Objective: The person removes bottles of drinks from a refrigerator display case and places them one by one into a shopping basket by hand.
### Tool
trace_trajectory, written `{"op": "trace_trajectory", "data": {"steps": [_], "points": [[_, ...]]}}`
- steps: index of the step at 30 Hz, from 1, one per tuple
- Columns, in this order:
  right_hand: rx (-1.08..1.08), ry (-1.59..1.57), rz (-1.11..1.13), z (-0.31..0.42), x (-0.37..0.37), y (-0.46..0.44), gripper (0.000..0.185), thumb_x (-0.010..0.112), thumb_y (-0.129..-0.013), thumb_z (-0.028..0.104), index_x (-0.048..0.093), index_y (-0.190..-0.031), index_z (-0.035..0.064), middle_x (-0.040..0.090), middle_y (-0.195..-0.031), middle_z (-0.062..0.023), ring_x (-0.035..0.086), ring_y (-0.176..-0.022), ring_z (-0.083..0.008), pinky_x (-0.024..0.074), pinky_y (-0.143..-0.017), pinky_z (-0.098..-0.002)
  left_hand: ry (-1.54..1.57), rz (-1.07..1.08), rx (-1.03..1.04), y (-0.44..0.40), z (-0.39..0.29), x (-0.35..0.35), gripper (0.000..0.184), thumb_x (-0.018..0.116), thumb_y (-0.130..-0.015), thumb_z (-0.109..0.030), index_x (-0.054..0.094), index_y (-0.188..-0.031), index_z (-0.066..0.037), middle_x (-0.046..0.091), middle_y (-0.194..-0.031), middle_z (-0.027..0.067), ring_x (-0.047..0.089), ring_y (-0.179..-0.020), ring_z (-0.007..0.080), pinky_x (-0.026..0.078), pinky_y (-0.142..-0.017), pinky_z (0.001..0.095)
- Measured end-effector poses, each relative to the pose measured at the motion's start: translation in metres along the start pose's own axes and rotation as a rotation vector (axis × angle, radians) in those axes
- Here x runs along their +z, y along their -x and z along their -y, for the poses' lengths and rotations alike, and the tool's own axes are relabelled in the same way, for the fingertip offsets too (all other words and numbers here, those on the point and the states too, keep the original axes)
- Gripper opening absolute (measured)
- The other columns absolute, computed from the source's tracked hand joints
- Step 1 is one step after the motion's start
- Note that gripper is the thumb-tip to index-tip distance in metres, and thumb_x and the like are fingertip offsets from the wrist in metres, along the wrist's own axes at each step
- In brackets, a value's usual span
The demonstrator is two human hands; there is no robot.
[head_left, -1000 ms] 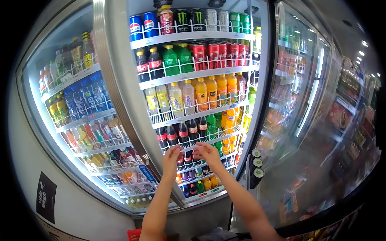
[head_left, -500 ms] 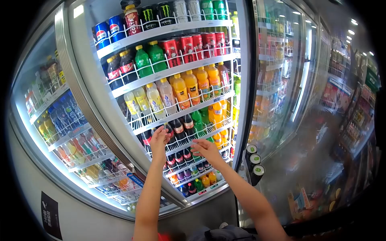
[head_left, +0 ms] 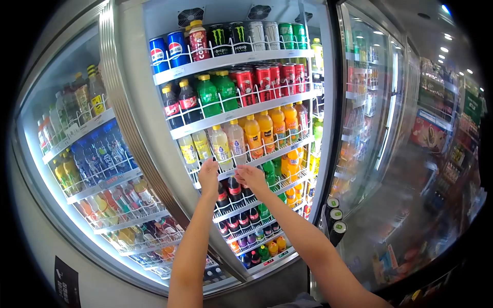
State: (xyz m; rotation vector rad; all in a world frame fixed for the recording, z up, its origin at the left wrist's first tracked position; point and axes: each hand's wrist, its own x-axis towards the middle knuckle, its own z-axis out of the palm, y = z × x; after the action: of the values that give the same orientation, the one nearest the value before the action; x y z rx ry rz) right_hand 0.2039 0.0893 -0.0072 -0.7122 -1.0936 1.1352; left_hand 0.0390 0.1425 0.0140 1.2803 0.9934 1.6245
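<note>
My left hand point(head_left: 209, 175) is raised at the front edge of the shelf point(head_left: 179, 133) of juice bottles, just below the yellow-labelled bottle point(head_left: 221, 146). Its fingers are loosely bent and partly hidden, with nothing visible in them. To its right, my right hand point(head_left: 251, 177) points leftward with fingers loosely spread and nothing in them. It is in front of the dark cola bottles point(head_left: 234, 190) and below a bottle with a pale purple label point(head_left: 236, 139). Whether either hand touches the shelf edge, I cannot tell.
Above are shelves of red cans point(head_left: 263, 82), green bottles point(head_left: 208, 96) and Monster cans point(head_left: 219, 38). Orange juice bottles point(head_left: 253, 136) stand to the right. The glass door point(head_left: 359, 169) stands open at right, with several dark cans point(head_left: 337, 233) near it. A second cooler point(head_left: 77, 154) is at left.
The camera view has shifted, so the shelves appear farther right and the upper fans show. My hands have moved closer together, up near the juice shelf's front edge.
</note>
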Motion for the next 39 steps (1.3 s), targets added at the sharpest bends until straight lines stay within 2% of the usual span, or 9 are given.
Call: {"op": "trace_trajectory", "data": {"steps": [6, 10, 12, 14, 19, 28, 30, 34, 39], "points": [[0.002, 0.056, 0.024, -0.016, 0.003, -0.027, 0.031, 0.060, -0.095, 0.015, 0.057, -0.121, -0.0019, 0.067, -0.101, -0.0064, 0.065, -0.086, -0.0118, 0.0536, -0.076, -0.0236, -0.021, -0.050, 0.176, -0.042, 0.014, 0.015, 0.050, 0.068, -0.090, -0.024, 0.054, -0.126, 0.007, 0.063, -0.116, 0.0141, 0.061, -0.103, 0.0216, 0.047, -0.089, 0.0333], [0.018, 0.117, 0.003, -0.016, -0.013, -0.036, 0.032, 0.059, -0.096, 0.015, 0.057, -0.123, -0.0013, 0.067, -0.105, -0.0078, 0.064, -0.089, -0.0117, 0.0536, -0.077, -0.0245, -0.211, 0.020, 0.232, -0.070, 0.021, 0.020, 0.057, 0.072, -0.083, -0.030, 0.055, -0.125, 0.003, 0.067, -0.107, 0.0159, 0.064, -0.096, 0.0257, 0.048, -0.086, 0.0351], [-0.003, 0.125, 0.038, -0.016, -0.024, -0.041, 0.035, 0.059, -0.096, 0.017, 0.055, -0.125, -0.0025, 0.064, -0.111, -0.0078, 0.063, -0.097, -0.0143, 0.0539, -0.085, -0.0267, -0.223, -0.030, 0.330, -0.096, 0.039, 0.031, 0.065, 0.074, -0.079, -0.033, 0.052, -0.130, 0.001, 0.067, -0.112, 0.0174, 0.064, -0.103, 0.0296, 0.047, -0.090, 0.0368], [-0.041, 0.126, 0.066, -0.018, -0.033, -0.046, 0.033, 0.058, -0.096, 0.016, 0.056, -0.124, -0.0011, 0.063, -0.113, -0.0074, 0.063, -0.098, -0.0146, 0.0539, -0.085, -0.0268, -0.378, -0.067, 0.246, -0.086, 0.011, 0.042, 0.080, 0.077, -0.075, -0.038, 0.045, -0.137, 0.000, 0.062, -0.121, 0.0217, 0.061, -0.110, 0.0346, 0.047, -0.093, 0.0399], [-0.059, 0.269, 0.097, -0.011, -0.044, -0.055, 0.032, 0.058, -0.097, 0.016, 0.057, -0.125, 0.0012, 0.064, -0.112, -0.0051, 0.062, -0.100, -0.0125, 0.0540, -0.085, -0.0265, -0.459, -0.005, 0.321, -0.105, 0.006, 0.048, 0.076, 0.078, -0.073, -0.040, 0.049, -0.131, -0.001, 0.062, -0.120, 0.0226, 0.061, -0.109, 0.0377, 0.047, -0.092, 0.0437], [-0.081, 0.332, 0.084, -0.014, -0.050, -0.059, 0.034, 0.058, -0.096, 0.017, 0.057, -0.124, -0.0018, 0.065, -0.104, -0.0062, 0.063, -0.093, -0.0121, 0.0544, -0.083, -0.0264, -0.553, 0.087, 0.327, -0.096, -0.006, 0.047, 0.072, 0.080, -0.069, -0.034, 0.054, -0.128, -0.002, 0.064, -0.114, 0.0202, 0.062, -0.107, 0.0341, 0.048, -0.092, 0.0411], [-0.142, 0.371, 0.084, -0.017, -0.047, -0.065, 0.034, 0.058, -0.095, 0.015, 0.056, -0.124, -0.0024, 0.065, -0.103, -0.0070, 0.063, -0.091, -0.0128, 0.0535, -0.084, -0.0257, -0.536, 0.059, 0.455, -0.087, -0.008, 0.049, 0.071, 0.081, -0.069, -0.030, 0.054, -0.128, 0.000, 0.062, -0.119, 0.0211, 0.060, -0.111, 0.0338, 0.047, -0.093, 0.0408], [-0.262, 0.263, 0.049, -0.033, -0.033, -0.076, 0.046, 0.063, -0.092, 0.011, 0.049, -0.134, -0.0018, 0.063, -0.120, -0.0143, 0.062, -0.106, -0.0187, 0.0496, -0.093, -0.0292, -0.415, 0.132, 0.522, -0.078, -0.013, 0.049, 0.074, 0.078, -0.076, -0.012, 0.042, -0.140, -0.002, 0.055, -0.130, 0.0154, 0.057, -0.116, 0.0237, 0.046, -0.097, 0.0348], [-0.390, 0.317, -0.004, -0.028, -0.018, -0.060, 0.061, 0.068, -0.089, 0.017, 0.042, -0.142, 0.0020, 0.055, -0.134, -0.0179, 0.055, -0.122, -0.0266, 0.0460, -0.099, -0.0354, -0.338, 0.141, 0.586, -0.041, -0.050, 0.050, 0.073, 0.080, -0.076, -0.020, 0.045, -0.137, 0.000, 0.053, -0.132, 0.0157, 0.055, -0.119, 0.0259, 0.050, -0.093, 0.0374]]}}
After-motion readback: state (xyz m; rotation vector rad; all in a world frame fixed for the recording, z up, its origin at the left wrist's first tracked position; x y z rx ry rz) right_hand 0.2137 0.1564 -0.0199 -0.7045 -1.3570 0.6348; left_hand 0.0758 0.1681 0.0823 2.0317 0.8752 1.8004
